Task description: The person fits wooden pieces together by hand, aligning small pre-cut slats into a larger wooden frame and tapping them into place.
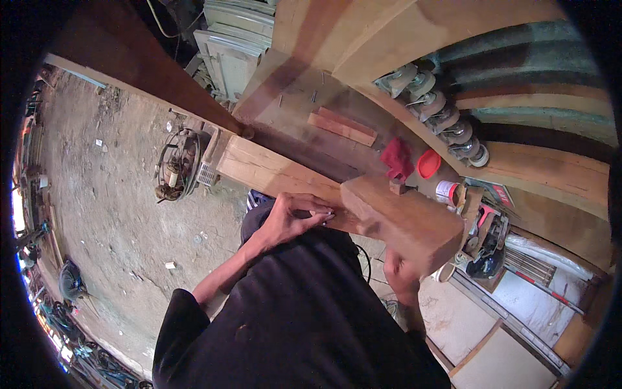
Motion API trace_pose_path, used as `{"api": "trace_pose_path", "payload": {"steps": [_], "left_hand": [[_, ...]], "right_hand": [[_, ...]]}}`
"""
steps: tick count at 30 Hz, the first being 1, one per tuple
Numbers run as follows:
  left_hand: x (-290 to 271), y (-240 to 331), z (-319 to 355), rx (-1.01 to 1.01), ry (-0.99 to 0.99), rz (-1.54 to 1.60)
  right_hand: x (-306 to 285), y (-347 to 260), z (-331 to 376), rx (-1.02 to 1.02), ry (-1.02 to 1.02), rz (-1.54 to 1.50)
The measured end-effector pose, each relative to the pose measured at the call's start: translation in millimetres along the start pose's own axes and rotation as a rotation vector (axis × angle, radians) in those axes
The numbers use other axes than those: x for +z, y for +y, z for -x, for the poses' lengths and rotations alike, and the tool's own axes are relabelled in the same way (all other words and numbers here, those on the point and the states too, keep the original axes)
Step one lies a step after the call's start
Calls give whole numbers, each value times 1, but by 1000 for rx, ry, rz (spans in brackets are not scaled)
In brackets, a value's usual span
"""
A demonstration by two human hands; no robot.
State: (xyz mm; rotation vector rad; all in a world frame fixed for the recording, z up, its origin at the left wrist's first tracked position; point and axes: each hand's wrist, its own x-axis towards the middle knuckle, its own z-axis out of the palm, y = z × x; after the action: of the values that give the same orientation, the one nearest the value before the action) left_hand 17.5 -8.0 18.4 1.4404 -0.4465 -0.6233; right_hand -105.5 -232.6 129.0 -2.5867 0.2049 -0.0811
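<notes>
A thick wooden beam [278, 170] runs from the upper left to the lower right, ending in a square cut end [414, 227] close to me. My left hand [293, 217] rests on the near side of the beam with the fingers pinched on a small pencil-like thing [322, 212] against the wood. My right hand [400, 275] is under the beam's near end, partly hidden by it, fingers curled against the underside. A small wood block [396, 187] sits on top of the beam.
A workbench [304, 104] behind the beam carries two wood strips [342, 126], a red cloth [396, 157], a red lid [428, 163] and a can [446, 192]. Caster wheels [440, 110] line a curved shelf. A power tool [487, 240] lies right. A fan [176, 165] stands on the dirt floor.
</notes>
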Motion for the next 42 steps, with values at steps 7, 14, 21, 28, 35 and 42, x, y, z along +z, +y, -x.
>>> {"api": "trace_pose_path", "payload": {"steps": [7, 14, 21, 28, 35, 42], "left_hand": [[-3, 8, -3, 15, 18, 13], [-6, 8, -5, 72, -21, -85], [-5, 1, -5, 135, -3, -86], [-8, 4, -6, 147, -56, -79], [-8, 6, -5, 134, -39, -83], [-6, -3, -4, 169, -29, -55]], "right_hand": [[-15, -20, -30, -58, -335, -106], [-32, -16, -11, -630, -89, 995], [-33, -27, -19, -412, -303, 551], [-36, -22, -8, -597, -437, 895], [-22, -18, -1, -382, -87, 499], [-30, -14, 6, -491, -359, 834]]}}
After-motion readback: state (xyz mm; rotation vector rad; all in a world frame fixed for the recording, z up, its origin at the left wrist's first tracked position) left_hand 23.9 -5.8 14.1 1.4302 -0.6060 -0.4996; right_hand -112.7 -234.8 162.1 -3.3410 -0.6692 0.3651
